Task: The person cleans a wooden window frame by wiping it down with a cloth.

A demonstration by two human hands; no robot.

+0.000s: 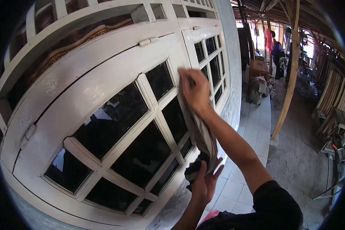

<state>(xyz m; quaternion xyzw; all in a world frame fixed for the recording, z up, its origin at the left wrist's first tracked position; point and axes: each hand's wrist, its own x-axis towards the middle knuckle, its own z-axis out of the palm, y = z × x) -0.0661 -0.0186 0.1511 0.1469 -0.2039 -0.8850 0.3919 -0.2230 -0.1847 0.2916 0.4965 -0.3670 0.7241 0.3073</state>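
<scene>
My right hand (195, 90) is closed on the upper end of a long striped cloth (204, 134) and presses against the white window frame (103, 82), near its upper right corner. From there the cloth hangs down in grey, brown and whitish folds to a dark, bunched lower end. Lower down, my left hand (205, 186) has its thumb and fingers spread, with the cloth's lower end lying against it. Dark glass panes (140, 153) sit between white crossbars to the left of both hands.
A second white window (211, 57) stands beyond my right hand. A tiled walkway (253, 145) runs along the wall, past a wooden post (289, 88). Farther back are a brown wooden cabinet (259, 69) and hanging clothes. Stacked wooden strips (333, 92) lean at the right.
</scene>
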